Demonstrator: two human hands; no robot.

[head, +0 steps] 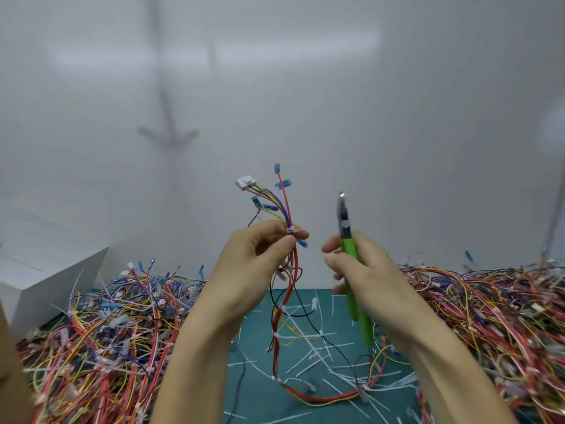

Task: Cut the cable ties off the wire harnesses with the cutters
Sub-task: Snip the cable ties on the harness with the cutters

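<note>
My left hand [260, 264] pinches a multicoloured wire harness [284, 209] at its white cable tie [290, 230]. My right hand [367, 276] grips the green-handled cutters [348, 249] beside it, blades clear. White tie offcuts [308, 356] litter the green table [263, 405]. This harness carries several ties and the tangled harness heaps [107, 332] look large, so I judge much remains.

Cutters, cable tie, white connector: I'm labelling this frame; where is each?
cutters [349, 250]: head view, green handle.
cable tie [290, 230]: head view, white head.
white connector [244, 182]: head view, housing middle.
</note>
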